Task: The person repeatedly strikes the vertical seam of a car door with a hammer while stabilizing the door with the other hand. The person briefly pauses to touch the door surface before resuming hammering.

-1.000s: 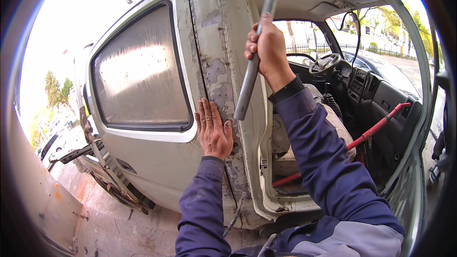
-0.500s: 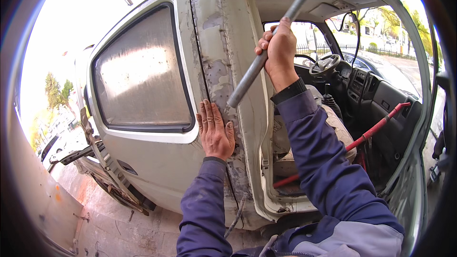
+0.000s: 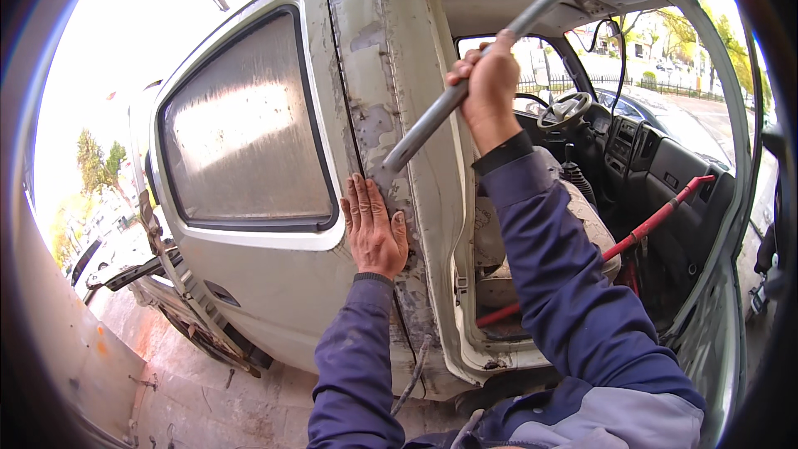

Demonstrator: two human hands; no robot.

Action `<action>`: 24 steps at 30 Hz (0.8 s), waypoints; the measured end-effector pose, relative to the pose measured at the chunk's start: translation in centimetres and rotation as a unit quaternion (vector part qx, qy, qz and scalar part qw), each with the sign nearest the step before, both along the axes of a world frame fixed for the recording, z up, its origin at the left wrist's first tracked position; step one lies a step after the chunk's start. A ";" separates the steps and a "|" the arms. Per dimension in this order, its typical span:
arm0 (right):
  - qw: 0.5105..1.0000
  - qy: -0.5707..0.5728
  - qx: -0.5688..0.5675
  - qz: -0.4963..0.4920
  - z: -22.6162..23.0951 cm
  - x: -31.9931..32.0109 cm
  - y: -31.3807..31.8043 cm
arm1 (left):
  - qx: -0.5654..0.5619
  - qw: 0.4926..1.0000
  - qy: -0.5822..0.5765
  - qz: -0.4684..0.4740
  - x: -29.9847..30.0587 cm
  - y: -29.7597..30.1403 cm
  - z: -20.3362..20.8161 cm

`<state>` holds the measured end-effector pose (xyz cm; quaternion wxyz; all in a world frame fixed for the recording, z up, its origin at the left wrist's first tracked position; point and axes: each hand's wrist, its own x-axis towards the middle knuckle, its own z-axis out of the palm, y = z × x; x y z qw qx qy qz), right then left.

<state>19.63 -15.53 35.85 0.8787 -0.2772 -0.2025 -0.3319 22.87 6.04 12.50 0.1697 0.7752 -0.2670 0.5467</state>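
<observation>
My right hand [image 3: 490,87] grips the raised hammer [image 3: 465,87] closed-fisted; my left hand [image 3: 374,229], open flat on the door pillar [image 3: 399,116] at six o'clock, risks being struck.

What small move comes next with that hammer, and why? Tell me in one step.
Probably a short, controlled swing of the hammer down onto the dented door pillar. The right hand holds it raised, head up near the cab roof, while the left hand lies flat on the panel just below the patched metal. Aim above those fingers.
</observation>
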 end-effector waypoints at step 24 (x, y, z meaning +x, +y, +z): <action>0.997 0.012 -0.070 -0.031 -5.1 -1.4 -0.3 | -0.002 1.000 0.008 0.003 -0.2 0.0 -0.1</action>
